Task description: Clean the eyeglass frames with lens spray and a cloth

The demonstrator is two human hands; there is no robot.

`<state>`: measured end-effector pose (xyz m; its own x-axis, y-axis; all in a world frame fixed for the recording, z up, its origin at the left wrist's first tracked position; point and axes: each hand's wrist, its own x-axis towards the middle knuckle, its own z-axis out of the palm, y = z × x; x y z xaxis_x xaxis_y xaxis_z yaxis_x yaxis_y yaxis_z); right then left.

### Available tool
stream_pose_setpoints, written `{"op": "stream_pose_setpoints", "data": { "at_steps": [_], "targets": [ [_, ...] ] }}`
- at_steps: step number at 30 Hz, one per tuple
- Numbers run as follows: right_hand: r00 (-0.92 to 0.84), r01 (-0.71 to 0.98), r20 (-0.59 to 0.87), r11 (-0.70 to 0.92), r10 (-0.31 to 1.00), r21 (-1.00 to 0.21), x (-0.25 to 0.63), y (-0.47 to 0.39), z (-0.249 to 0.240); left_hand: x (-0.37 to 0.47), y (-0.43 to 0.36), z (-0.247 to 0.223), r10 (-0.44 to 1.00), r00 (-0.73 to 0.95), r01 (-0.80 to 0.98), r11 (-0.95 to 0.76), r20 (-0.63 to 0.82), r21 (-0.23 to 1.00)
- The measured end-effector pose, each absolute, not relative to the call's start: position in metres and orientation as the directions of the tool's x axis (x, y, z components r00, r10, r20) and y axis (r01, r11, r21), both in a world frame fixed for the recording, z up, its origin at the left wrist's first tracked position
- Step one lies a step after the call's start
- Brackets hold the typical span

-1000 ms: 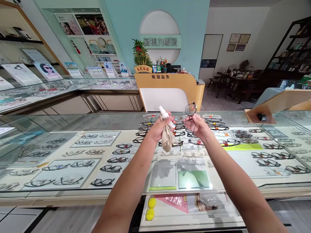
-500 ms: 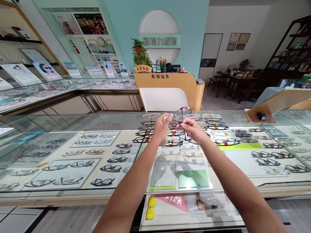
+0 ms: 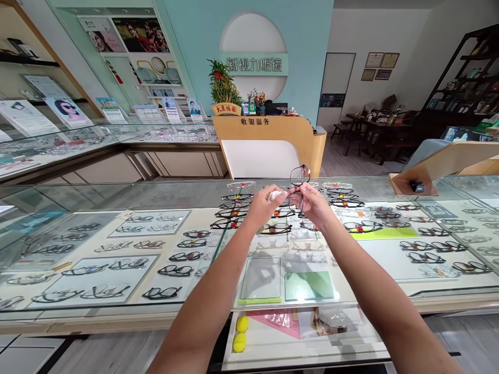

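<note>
We have our left hand [image 3: 264, 204] curled around a white bottle [image 3: 275, 196] mostly hidden by the fingers, while our right hand [image 3: 314, 201] pinches a pair of dark-rimmed glasses [image 3: 300, 176], its lenses stacked one above the other. We see the glasses just beside the bottle, both raised over the glass counter [image 3: 117, 321], where more spectacle frames [image 3: 275, 228] lie in rows, though we cannot tell whether the two touch.

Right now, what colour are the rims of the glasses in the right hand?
The glasses are dark-rimmed, close to black, best seen in the head view.
</note>
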<state>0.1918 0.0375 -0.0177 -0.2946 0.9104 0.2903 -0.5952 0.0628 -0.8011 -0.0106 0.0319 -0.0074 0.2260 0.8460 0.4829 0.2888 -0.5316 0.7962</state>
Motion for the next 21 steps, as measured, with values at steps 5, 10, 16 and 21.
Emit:
{"op": "stream_pose_setpoints", "data": {
  "at_steps": [5,10,16,21],
  "targets": [
    [-0.304,-0.594,0.294,0.061,0.906,-0.802,0.191,0.039,-0.021,-0.012,0.035,-0.008,0.853,0.223,0.312,-0.521,0.472,0.794],
    [-0.267,-0.64,0.276,0.044,0.923,-0.767,0.194,0.042,-0.021,-0.062,0.073,-0.016,0.84,-0.246,0.268,-0.422,0.484,0.866],
    [-0.259,-0.639,0.246,0.025,0.934,-0.769,0.197,0.046,-0.024,-0.138,0.1,-0.025,0.578,-0.683,0.437,-0.167,0.447,0.884],
    [-0.251,-0.638,0.211,0.002,0.945,-0.77,0.2,0.049,-0.028,-0.169,0.094,-0.034,0.533,-0.774,0.47,0.12,0.343,0.874]
  ]
}}
